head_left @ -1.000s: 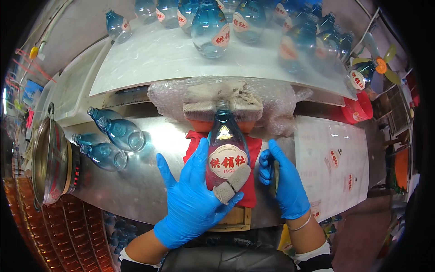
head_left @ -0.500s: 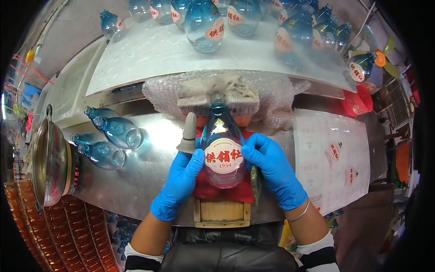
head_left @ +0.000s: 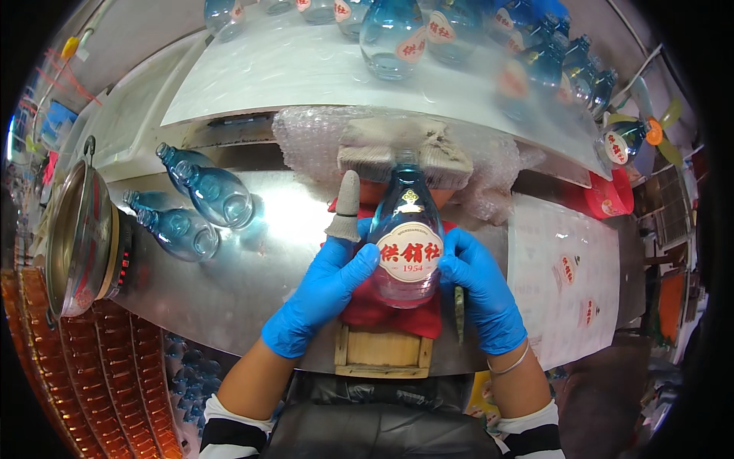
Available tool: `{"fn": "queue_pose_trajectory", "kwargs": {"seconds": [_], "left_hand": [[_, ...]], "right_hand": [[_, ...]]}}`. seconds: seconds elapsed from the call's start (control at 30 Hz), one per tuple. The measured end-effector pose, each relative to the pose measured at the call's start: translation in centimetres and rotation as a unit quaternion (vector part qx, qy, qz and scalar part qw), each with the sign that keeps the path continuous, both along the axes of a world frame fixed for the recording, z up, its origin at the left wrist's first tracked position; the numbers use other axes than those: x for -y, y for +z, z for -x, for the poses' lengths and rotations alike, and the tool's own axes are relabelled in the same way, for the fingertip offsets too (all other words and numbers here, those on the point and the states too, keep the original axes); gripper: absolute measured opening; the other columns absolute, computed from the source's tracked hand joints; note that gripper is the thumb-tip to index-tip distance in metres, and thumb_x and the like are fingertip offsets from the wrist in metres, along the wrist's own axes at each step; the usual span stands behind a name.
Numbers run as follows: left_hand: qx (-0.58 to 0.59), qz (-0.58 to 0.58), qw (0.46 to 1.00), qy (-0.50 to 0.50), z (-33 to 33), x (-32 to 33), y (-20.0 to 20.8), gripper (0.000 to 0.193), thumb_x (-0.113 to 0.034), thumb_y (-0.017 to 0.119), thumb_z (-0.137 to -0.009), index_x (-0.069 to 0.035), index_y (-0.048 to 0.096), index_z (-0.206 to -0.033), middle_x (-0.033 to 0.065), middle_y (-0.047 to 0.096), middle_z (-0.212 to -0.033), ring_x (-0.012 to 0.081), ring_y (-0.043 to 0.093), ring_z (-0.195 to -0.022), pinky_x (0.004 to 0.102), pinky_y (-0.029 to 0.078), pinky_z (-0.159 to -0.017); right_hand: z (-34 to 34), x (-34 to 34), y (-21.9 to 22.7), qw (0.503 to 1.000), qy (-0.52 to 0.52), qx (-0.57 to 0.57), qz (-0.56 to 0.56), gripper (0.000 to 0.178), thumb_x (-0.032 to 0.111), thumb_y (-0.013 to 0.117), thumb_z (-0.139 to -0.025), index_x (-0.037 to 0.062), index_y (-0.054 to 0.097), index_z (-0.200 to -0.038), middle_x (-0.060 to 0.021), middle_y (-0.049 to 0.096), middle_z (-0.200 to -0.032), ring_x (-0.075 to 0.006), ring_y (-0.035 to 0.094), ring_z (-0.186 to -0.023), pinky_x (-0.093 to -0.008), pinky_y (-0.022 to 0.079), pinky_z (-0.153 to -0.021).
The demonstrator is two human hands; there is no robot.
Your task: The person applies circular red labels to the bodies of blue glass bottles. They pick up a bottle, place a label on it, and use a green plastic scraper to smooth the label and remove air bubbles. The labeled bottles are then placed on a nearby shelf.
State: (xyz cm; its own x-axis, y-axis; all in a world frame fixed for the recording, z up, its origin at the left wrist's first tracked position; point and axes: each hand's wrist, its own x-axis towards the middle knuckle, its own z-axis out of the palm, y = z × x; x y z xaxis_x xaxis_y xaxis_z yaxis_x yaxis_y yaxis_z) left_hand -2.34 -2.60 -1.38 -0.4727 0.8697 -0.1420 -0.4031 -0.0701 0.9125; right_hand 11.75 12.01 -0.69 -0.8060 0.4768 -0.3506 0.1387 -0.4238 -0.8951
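A blue-tinted glass bottle [head_left: 413, 210] with a cream oval label [head_left: 410, 264] and a small gold emblem lies tilted, its neck against a greyish knitted cloth pad [head_left: 367, 161]. My left hand [head_left: 310, 294], blue-gloved, grips the bottle's left side, thumb at the label's edge. A grey fabric cover [head_left: 347, 203] sits on one of its fingers, which points up. At the opposite edge, my gloved right hand [head_left: 485, 294] has thumb and fingers closed on the glass. Beneath the bottle are a red cloth [head_left: 390, 317] and a wooden block [head_left: 382, 352].
Several unlabelled blue bottles [head_left: 218, 195] lie on the metal table's left, beside a metal pan [head_left: 69, 237]. A label sheet [head_left: 566, 306] lies right. Labelled bottles [head_left: 394, 46] stand on the white board [head_left: 252, 76] beyond bubble wrap [head_left: 306, 145]. A red container [head_left: 612, 195] and fan [head_left: 652, 131] are far right.
The whole view has shifted and turned slightly, so the bottle and hands appear farther right. Both hands still hold the bottle, and its label faces up as before.
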Motion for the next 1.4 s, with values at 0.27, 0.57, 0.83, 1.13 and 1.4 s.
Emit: {"fn": "queue_pose_trajectory", "kwargs": {"seconds": [0.27,0.57,0.83,1.13,1.4], "left_hand": [[-0.117,0.021,0.992,-0.033,0.3,0.2,-0.1,0.053,-0.020,0.058,-0.087,-0.001,0.035,-0.131,0.0144,0.041,-0.128,0.0223,0.039,-0.119,0.0343,0.030,-0.101],[-0.051,0.002,0.999,-0.002,0.1,-0.2,-1.3,0.046,-0.023,0.052,-0.091,0.000,0.039,-0.128,0.0122,0.045,-0.124,0.0201,0.042,-0.116,0.0344,0.035,-0.098],[0.057,0.017,0.997,0.045,-0.3,-0.4,-0.3,0.043,-0.029,0.050,-0.092,-0.002,0.043,-0.126,0.0112,0.052,-0.116,0.0180,0.047,-0.110,0.0345,0.034,-0.099],[-0.079,-0.044,0.995,0.032,-0.2,-0.1,-2.1,0.045,-0.027,0.052,-0.090,-0.004,0.040,-0.127,0.0098,0.052,-0.114,0.0230,0.045,-0.111,0.0443,0.011,-0.107],[-0.094,0.002,0.995,0.039,-0.7,-0.7,-1.2,0.044,-0.025,0.047,-0.093,-0.003,0.038,-0.130,0.0127,0.049,-0.113,0.0244,0.045,-0.110,0.0417,0.024,-0.103]], "right_hand": [[-0.7,-1.4,-0.2,0.958,-0.211,0.039,0.192,0.042,0.049,0.046,-0.090,0.0083,0.055,-0.086,-0.0031,0.052,-0.070,-0.0118,0.047,-0.058,-0.0230,0.038,-0.050],[-1.1,2.1,4.1,0.827,-0.205,-0.050,-0.521,0.021,-0.002,0.066,-0.075,0.0005,0.057,-0.094,-0.0099,0.059,-0.096,-0.0165,0.058,-0.081,-0.0275,0.047,-0.070],[-1.2,5.4,6.8,0.598,0.147,-0.052,-0.786,0.031,0.013,0.071,-0.063,0.0224,0.068,-0.092,0.0056,0.064,-0.092,-0.0099,0.055,-0.076,-0.0306,0.033,-0.076],[-1.9,3.2,6.7,0.831,-0.104,-0.071,-0.541,0.031,0.018,0.081,-0.060,0.0036,0.065,-0.082,-0.0047,0.060,-0.076,-0.0160,0.048,-0.068,-0.0275,0.035,-0.060],[-1.1,1.4,8.1,0.857,-0.011,-0.028,-0.514,0.030,0.023,0.077,-0.064,0.0029,0.066,-0.083,-0.0046,0.057,-0.073,-0.0153,0.046,-0.067,-0.0267,0.035,-0.060]]}}
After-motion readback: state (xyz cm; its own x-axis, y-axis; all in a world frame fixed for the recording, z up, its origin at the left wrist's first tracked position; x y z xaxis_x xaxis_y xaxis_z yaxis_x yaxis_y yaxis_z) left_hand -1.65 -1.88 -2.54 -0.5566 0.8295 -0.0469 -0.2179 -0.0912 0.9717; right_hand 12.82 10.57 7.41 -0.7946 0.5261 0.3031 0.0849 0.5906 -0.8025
